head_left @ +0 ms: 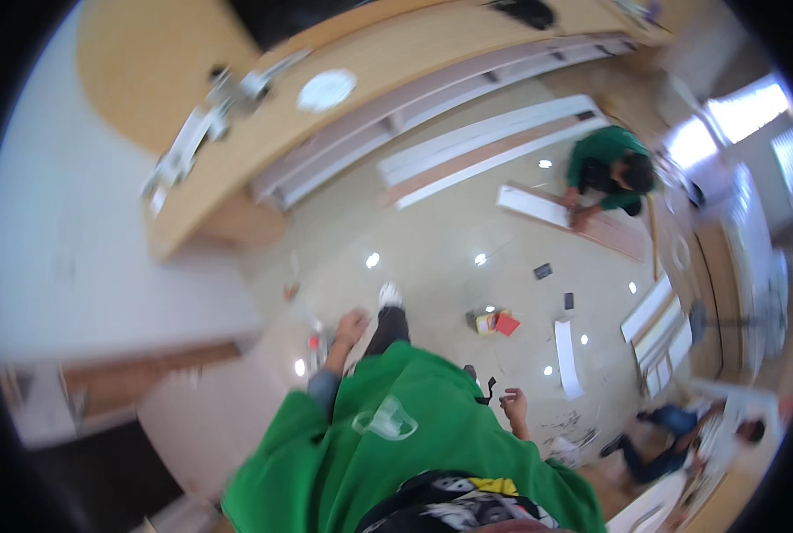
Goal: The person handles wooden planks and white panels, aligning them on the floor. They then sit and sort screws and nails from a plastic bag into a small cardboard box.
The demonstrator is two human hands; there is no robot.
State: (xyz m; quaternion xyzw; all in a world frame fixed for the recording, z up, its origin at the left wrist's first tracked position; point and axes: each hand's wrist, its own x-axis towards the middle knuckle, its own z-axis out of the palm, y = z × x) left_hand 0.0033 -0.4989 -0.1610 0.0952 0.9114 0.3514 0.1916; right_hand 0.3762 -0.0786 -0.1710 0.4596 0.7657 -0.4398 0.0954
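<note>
My left hand (352, 327) hangs beside my forward leg, above the tiled floor (432, 258). Motion smears its fingers, and I make out nothing in it. Close to it on the floor is a blurred item with a red top (314, 341). My right hand (514, 407) is held out at my right side, its fingers loosely bent and apart, with nothing visible in them. A dark strap (488, 391) shows just left of that hand. Ahead on the floor stand a small yellowish container (483, 322) and a red piece (506, 323).
A long wooden counter (396, 71) curves across the far left, carrying a white round item (327, 90). A person in green (611, 169) crouches over a board (538, 206). Another person (672, 440) sits at the right. White panels (658, 333) lie on the right.
</note>
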